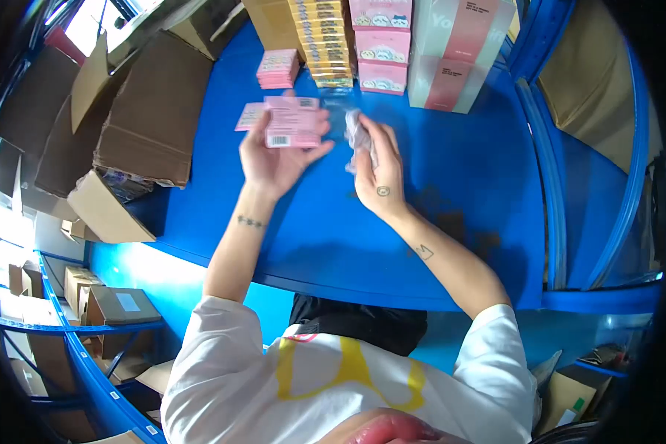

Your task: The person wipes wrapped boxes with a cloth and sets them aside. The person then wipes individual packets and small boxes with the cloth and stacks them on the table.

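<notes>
My left hand [265,169] holds a flat pink packet [292,126], its fingers and thumb around the edges. Fine print and a white barcode label show on the packet's upper face. Just behind it, another pink packet [249,116] lies on the blue table [340,244], partly covered by the held one. In my right hand [381,170] is a crumpled piece of clear plastic wrap [358,139], pinched between thumb and fingers. A small gap separates the two hands, both over the table.
At the back stand a small stack of pink packets [277,72], a tall stack of yellow boxes [324,44], pink cartoon-print boxes [381,48] and large pale boxes [459,63]. Open cardboard cartons [152,111] line the left side. A blue metal frame [536,170] bounds the right.
</notes>
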### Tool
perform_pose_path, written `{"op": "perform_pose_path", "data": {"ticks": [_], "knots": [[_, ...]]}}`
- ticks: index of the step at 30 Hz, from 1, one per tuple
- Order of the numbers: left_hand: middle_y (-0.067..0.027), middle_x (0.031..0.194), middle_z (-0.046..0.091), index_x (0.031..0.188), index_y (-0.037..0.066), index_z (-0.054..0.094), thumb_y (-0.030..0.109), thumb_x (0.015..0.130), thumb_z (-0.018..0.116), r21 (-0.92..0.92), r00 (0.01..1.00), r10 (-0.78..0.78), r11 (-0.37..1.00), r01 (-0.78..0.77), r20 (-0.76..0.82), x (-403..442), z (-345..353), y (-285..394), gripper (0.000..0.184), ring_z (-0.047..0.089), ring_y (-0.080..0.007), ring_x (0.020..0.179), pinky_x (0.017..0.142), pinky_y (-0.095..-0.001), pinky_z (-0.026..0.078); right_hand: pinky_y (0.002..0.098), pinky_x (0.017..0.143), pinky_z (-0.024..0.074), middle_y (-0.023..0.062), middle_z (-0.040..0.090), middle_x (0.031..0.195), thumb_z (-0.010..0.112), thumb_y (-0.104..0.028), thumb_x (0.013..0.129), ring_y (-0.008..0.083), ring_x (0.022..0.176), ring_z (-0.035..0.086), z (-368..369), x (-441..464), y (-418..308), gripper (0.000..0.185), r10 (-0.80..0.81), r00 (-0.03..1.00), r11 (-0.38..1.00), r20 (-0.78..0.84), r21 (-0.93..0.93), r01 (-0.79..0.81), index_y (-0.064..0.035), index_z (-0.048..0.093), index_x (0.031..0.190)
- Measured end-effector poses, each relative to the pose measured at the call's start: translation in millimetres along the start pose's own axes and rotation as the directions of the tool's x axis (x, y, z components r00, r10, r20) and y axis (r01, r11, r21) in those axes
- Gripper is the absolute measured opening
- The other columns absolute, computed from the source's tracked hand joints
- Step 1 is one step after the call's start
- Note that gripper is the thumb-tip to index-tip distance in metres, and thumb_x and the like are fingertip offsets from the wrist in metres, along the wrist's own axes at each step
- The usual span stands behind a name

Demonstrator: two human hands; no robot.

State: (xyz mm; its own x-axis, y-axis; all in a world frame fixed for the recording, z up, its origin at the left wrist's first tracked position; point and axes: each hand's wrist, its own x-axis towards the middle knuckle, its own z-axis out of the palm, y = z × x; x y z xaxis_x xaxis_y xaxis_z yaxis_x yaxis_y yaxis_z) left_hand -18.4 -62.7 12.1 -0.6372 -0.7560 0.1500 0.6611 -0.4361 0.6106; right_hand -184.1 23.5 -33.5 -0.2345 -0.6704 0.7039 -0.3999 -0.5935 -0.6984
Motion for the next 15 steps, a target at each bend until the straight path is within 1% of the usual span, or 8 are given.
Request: {"op": "perform_pose_path", "data": {"ticks": [2, 4, 5, 7, 8, 12, 13, 15], "knots": [[-0.0214, 0.133, 0.053, 0.145, 0.007, 0.037, 0.042, 0.103, 0.037, -0.177, 0.996, -0.084, 0.981, 0.084, 0.004, -1.0, 19.4, -31.2, 0.055, 0.053, -0.0345, 0.123, 0.101, -0.0534, 0.044, 0.0403, 0.089, 0.0531, 0.0208, 0.056, 0.131, 0.056, 0.007, 0.085, 0.0298, 0.114, 0.06, -11.4, 13.9, -3.4, 0.043, -0.212, 0.975, 0.97, -0.074, -0.142, 0.2, 0.0044, 0.053, 0.128], [-0.0209, 0.133, 0.053, 0.144, 0.006, 0.038, 0.04, 0.103, 0.036, -0.221, 0.992, -0.125, 0.967, 0.126, 0.019, 7.5, 26.9, -47.5, 0.053, 0.053, -0.0346, 0.123, 0.101, -0.0524, 0.044, 0.0453, 0.1, 0.0474, 0.02, 0.057, 0.131, 0.055, 0.008, 0.084, 0.0314, 0.12, 0.057, -25.5, 26.8, 1.6, 0.049, -0.367, 0.927, 0.849, 0.078, -0.379, 0.368, 0.0037, 0.051, 0.133], [-0.0205, 0.132, 0.054, 0.143, 0.005, 0.039, 0.039, 0.104, 0.035, -0.239, 0.989, -0.148, 0.959, 0.151, 0.031, 14.6, 29.3, -55.1, 0.052, 0.053, -0.0347, 0.123, 0.102, -0.0514, 0.045, 0.0453, 0.1, 0.0474, 0.02, 0.057, 0.131, 0.055, 0.008, 0.084, 0.0314, 0.12, 0.057, -34.4, 32.5, 4.6, 0.049, -0.342, 0.936, 0.849, 0.085, -0.398, 0.347, 0.0037, 0.051, 0.133], [-0.0197, 0.132, 0.054, 0.14, 0.004, 0.042, 0.037, 0.105, 0.033, -0.263, 0.982, -0.183, 0.946, 0.19, 0.05, 20.8, 29.9, -66.3, 0.048, 0.054, -0.0349, 0.122, 0.102, -0.0494, 0.045, 0.0507, 0.112, 0.0346, 0.0199, 0.056, 0.134, 0.054, 0.01, 0.084, 0.0322, 0.125, 0.054, -44.8, 37.0, 9.9, 0.049, -0.106, 0.991, 0.969, 0.084, -0.215, 0.122, 0.0024, 0.053, 0.132], [-0.0197, 0.132, 0.054, 0.14, 0.004, 0.042, 0.037, 0.105, 0.033, -0.272, 0.979, -0.197, 0.941, 0.203, 0.047, 19.8, 29.5, -70.0, 0.048, 0.054, -0.0349, 0.122, 0.102, -0.0494, 0.045, 0.0507, 0.112, 0.0346, 0.0199, 0.056, 0.134, 0.054, 0.01, 0.084, 0.0322, 0.125, 0.054, -42.4, 30.0, 10.4, 0.049, -0.089, 0.993, 0.969, 0.082, -0.224, 0.106, 0.0024, 0.053, 0.132], [-0.0176, 0.131, 0.055, 0.135, 0.003, 0.045, 0.034, 0.107, 0.03, -0.279, 0.974, -0.181, 0.95, 0.138, -0.137, 22.4, 29.5, -80.0, 0.045, 0.054, -0.0323, 0.122, 0.102, -0.0458, 0.044, 0.0537, 0.118, 0.0231, 0.0198, 0.056, 0.135, 0.056, 0.009, 0.084, 0.0329, 0.129, 0.052, -14.5, 7.0, 10.8, 0.048, -0.229, 0.939, 0.903, 0.258, -0.304, 0.304, 0.0005, 0.054, 0.132], [-0.0176, 0.131, 0.055, 0.135, 0.003, 0.045, 0.034, 0.107, 0.03, -0.281, 0.973, -0.181, 0.95, 0.136, -0.141, 22.4, 30.5, -79.7, 0.045, 0.054, -0.0323, 0.122, 0.102, -0.0458, 0.044, 0.0537, 0.118, 0.0231, 0.0198, 0.056, 0.135, 0.056, 0.009, 0.084, 0.0329, 0.129, 0.052, -17.8, 9.7, 13.4, 0.048, -0.227, 0.938, 0.904, 0.261, -0.302, 0.302, 0.0005, 0.054, 0.132], [-0.0165, 0.129, 0.056, 0.133, 0.003, 0.047, 0.034, 0.107, 0.03, -0.264, 0.965, -0.193, 0.954, 0.142, -0.177, 18.2, 32.7, -75.4, 0.044, 0.056, -0.0295, 0.119, 0.102, -0.0453, 0.045, 0.0543, 0.118, 0.0224, 0.0197, 0.057, 0.135, 0.057, 0.008, 0.084, 0.033, 0.131, 0.051, -31.2, 21.4, 21.0, 0.049, -0.154, 0.957, 0.909, 0.244, -0.344, 0.234, 0.0007, 0.055, 0.132]]}}
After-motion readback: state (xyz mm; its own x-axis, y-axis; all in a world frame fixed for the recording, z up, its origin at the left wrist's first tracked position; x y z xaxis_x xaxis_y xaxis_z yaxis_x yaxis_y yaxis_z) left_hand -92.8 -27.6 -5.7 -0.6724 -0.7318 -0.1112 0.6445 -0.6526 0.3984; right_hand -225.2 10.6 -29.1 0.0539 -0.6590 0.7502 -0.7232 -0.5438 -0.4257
